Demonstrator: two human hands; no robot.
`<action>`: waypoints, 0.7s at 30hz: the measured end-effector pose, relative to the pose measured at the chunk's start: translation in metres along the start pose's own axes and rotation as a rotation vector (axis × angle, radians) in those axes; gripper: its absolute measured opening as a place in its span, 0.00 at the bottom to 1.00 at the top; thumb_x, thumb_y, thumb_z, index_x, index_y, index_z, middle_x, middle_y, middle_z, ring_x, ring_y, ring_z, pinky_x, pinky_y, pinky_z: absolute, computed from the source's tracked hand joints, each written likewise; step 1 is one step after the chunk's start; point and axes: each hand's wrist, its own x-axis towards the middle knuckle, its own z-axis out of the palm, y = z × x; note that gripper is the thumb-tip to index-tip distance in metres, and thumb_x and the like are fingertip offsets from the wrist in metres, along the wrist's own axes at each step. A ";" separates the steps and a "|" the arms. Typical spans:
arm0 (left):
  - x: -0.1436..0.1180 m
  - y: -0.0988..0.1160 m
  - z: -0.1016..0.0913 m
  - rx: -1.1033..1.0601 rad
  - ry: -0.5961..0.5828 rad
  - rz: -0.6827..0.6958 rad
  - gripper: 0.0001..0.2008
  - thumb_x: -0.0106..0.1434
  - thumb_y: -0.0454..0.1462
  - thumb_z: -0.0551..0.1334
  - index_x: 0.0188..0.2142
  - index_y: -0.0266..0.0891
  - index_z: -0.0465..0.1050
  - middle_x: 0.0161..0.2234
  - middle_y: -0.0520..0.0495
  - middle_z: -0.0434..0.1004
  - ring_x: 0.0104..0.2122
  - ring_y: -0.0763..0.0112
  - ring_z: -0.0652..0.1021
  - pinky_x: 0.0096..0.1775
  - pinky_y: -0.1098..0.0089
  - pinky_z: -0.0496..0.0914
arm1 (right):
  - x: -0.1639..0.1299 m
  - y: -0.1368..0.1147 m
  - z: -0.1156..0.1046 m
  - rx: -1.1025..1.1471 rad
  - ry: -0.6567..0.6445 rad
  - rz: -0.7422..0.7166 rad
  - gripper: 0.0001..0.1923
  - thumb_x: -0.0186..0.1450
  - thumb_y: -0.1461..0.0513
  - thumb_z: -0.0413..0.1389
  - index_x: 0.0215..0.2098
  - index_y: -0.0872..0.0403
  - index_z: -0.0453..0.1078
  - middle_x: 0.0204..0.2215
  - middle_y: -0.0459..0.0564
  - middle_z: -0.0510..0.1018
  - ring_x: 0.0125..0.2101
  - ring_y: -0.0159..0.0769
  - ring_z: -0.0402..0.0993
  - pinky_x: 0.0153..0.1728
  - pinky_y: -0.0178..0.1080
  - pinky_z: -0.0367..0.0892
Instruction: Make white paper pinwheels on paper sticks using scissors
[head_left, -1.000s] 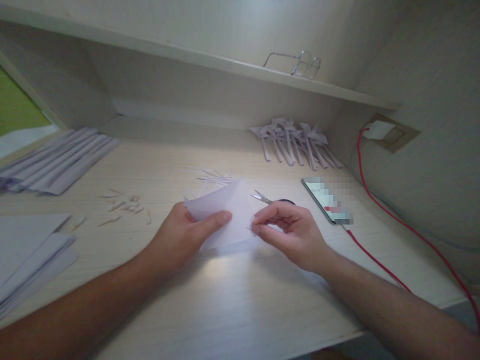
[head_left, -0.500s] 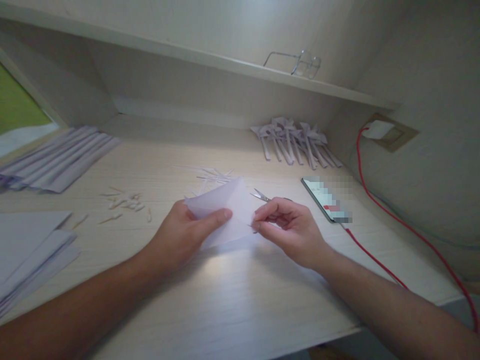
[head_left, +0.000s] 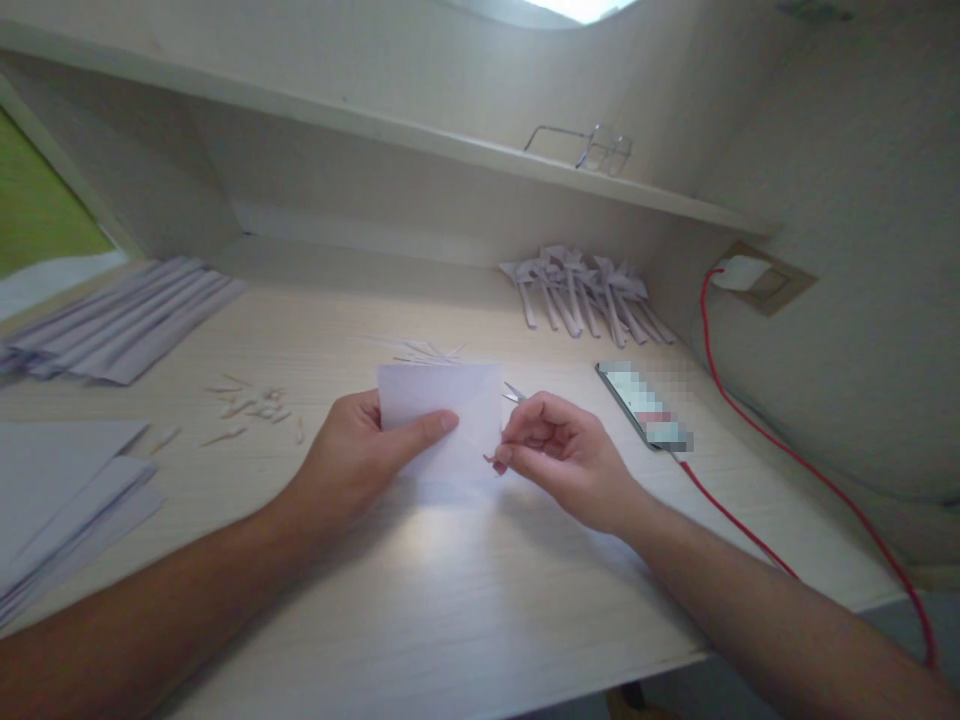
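Observation:
My left hand (head_left: 360, 450) grips a small square sheet of white paper (head_left: 427, 395), with the thumb flat across its front and the fingers hidden behind. At the sheet's lower right edge, my right hand (head_left: 559, 450) is closed in a pinch. A tiny, thin, dark thing shows at its fingertips, too small to name; whether the fingers also pinch the paper I cannot tell. Scissors (head_left: 514, 393) lie just behind the right hand, mostly hidden. Beyond the sheet, thin white paper strips (head_left: 427, 354) lie on the desk.
Cotton swab ends (head_left: 259, 405) lie scattered at left, near stacked white paper (head_left: 67, 470) and folded paper strips (head_left: 127, 315). Paper pinwheels on sticks (head_left: 585, 290) lie at the back right. A phone (head_left: 637, 405) with a red cable (head_left: 739, 515) lies right. Glasses (head_left: 600, 150) rest on the shelf.
The paper has turned from a tilted, pointed position to facing me squarely. My right fingertips stay at its right edge, slightly further left. The camera view has shifted a little.

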 end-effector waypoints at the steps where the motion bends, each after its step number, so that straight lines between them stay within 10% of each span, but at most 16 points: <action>1: 0.000 0.000 -0.001 0.003 -0.012 -0.007 0.15 0.53 0.46 0.74 0.35 0.39 0.84 0.35 0.42 0.86 0.31 0.58 0.82 0.32 0.68 0.74 | 0.000 0.000 -0.001 -0.007 -0.015 0.014 0.10 0.61 0.64 0.68 0.34 0.54 0.71 0.28 0.45 0.78 0.30 0.33 0.79 0.34 0.37 0.72; 10: 0.003 0.007 -0.003 0.158 -0.245 -0.121 0.10 0.49 0.42 0.74 0.28 0.37 0.83 0.25 0.44 0.84 0.23 0.62 0.80 0.24 0.71 0.69 | 0.003 -0.003 -0.005 -0.011 0.119 -0.091 0.15 0.62 0.62 0.68 0.42 0.50 0.68 0.33 0.44 0.77 0.33 0.31 0.74 0.34 0.35 0.70; 21: 0.007 0.001 -0.006 -0.186 -0.006 0.104 0.17 0.51 0.37 0.75 0.42 0.40 0.81 0.34 0.47 0.84 0.29 0.66 0.81 0.32 0.71 0.74 | 0.003 -0.003 0.002 -0.006 0.202 -0.057 0.12 0.59 0.59 0.70 0.30 0.52 0.71 0.26 0.43 0.78 0.28 0.32 0.78 0.32 0.37 0.75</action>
